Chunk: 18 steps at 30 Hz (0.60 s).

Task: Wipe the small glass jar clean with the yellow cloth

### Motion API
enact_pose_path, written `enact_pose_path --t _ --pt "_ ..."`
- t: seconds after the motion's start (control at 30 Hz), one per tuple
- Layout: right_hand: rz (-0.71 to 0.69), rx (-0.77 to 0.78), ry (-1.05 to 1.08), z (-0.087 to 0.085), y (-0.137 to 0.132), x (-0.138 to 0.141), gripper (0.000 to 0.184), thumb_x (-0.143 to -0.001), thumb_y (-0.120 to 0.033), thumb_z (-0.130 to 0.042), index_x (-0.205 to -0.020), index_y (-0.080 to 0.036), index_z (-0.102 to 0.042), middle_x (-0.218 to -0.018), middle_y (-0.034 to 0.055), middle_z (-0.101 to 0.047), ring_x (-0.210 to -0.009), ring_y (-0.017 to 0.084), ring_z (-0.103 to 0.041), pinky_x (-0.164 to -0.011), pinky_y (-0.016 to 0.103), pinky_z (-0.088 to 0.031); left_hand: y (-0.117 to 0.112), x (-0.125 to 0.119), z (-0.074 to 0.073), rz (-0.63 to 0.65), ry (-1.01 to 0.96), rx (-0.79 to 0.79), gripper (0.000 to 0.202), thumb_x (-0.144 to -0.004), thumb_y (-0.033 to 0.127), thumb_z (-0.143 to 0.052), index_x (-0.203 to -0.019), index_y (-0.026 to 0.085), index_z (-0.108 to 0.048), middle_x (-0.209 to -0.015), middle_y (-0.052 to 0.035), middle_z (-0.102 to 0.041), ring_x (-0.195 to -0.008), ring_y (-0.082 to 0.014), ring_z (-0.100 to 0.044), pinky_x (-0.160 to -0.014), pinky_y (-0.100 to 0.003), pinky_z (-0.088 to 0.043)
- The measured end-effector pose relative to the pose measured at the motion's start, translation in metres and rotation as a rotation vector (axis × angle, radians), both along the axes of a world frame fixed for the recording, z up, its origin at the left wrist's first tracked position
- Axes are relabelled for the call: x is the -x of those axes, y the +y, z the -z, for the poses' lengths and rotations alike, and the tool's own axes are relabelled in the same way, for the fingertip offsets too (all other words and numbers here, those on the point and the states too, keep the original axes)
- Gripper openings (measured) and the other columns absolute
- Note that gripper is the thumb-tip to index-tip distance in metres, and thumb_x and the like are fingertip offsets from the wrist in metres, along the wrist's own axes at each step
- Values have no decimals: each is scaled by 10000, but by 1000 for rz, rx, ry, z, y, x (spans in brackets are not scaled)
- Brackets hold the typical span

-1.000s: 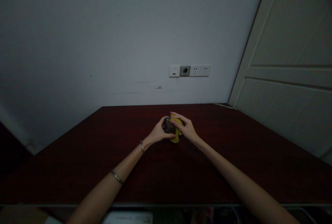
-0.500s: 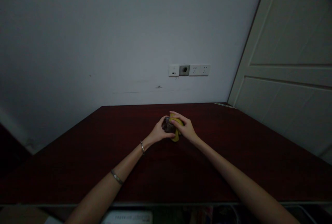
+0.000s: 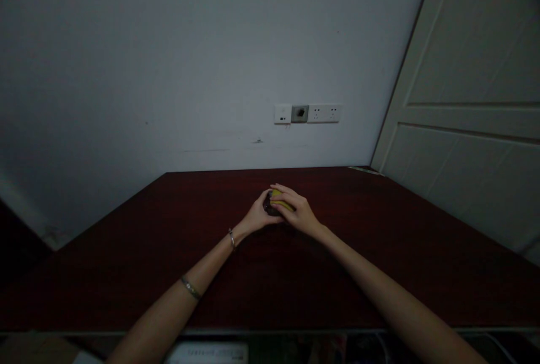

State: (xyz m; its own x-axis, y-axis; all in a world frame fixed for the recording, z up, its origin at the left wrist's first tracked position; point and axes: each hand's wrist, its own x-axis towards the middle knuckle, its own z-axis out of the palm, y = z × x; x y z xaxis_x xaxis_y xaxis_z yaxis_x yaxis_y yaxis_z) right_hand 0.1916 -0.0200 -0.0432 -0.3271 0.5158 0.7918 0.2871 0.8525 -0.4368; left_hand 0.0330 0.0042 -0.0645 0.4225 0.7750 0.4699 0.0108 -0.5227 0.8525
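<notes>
Dim light. Dark red wooden desk (image 3: 379,263) set against a pale wall, with both forearms reaching toward the middle of its far edge.

Left hand (image 3: 255,218) cups a small dark rounded object (image 3: 268,207) from the left, fingers curled round it. The object sits low, on or just above the desk; cannot tell which.

Right hand (image 3: 298,213) lies over the top, its fingers (image 3: 283,201) flat and closed on a yellow cloth (image 3: 277,193) pressed onto the object. Only a sliver of cloth shows. The two hands touch.

Thin metal bracelet (image 3: 231,238) at the left wrist. White socket strip (image 3: 307,113) on the wall above. Panelled white door (image 3: 472,127) by the desk's far right corner.

Judgement: this reads as rubbing the object with the cloth. To do it well:
- Keep the left grip firm so the object cannot roll or slip.
- Bunch the cloth under the fingertips rather than letting it trail.
- Turn the object a little at a time so each face meets the cloth.
- Check by touch, since the light looks too poor for the eye alone.
</notes>
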Motion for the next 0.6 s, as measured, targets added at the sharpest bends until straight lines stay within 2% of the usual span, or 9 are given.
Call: enact_pose_path --t 0.13,0.2,0.33,0.43,0.5,0.6 --pt "16 182 208 1 8 0 177 -806 -286 -579 -943 -217 -668 -1197 83 -607 -1105 213 -571 -981 390 -422 -4 0 -4 -9 70 -59 821 -524 240 -814 -1234 158 -410 -1212 -120 -530 -1112 -256 -515 -977 -414 -387" --pt "20 210 230 1 10 0 185 -803 -291 -581 -947 -213 -667 -1176 87 -619 -1096 216 -577 -980 395 -418 -5 -1 -5 -1 84 -63 831 -520 243 -817 -1239 162 -409 -1214 -116 -529 -1106 -255 -519 -976 -416 -390" --pt "18 82 105 -2 2 -1 183 -824 -249 -549 -965 -225 -663 -1236 82 -581 -1155 216 -533 -1001 410 -400 -5 -2 -3 -31 77 -43 835 -518 238 -815 -1241 155 -407 -1197 -124 -534 -1089 -260 -528 -958 -418 -404" --pt "-21 -29 -42 -4 -4 -2 198 -821 -217 -545 -976 -246 -664 -1271 55 -557 -1231 223 -459 -1042 450 -356 -4 -3 0 -11 52 9 799 -564 239 -788 -1248 150 -386 -1131 -123 -567 -1011 -246 -571 -891 -402 -451" --pt "-41 -47 -85 -4 -5 -2 206 -814 -210 -551 -979 -258 -664 -1270 43 -559 -1243 228 -445 -1051 470 -341 -4 -3 0 9 60 23 792 -579 247 -781 -1253 144 -378 -1110 -124 -577 -980 -242 -584 -862 -394 -466" --pt "-28 18 5 -2 0 -2 184 -811 -232 -564 -963 -248 -666 -1254 56 -571 -1198 228 -493 -1027 453 -370 -5 -2 -2 -4 85 -34 839 -554 255 -799 -1274 152 -381 -1184 -133 -547 -1064 -255 -547 -934 -408 -423"
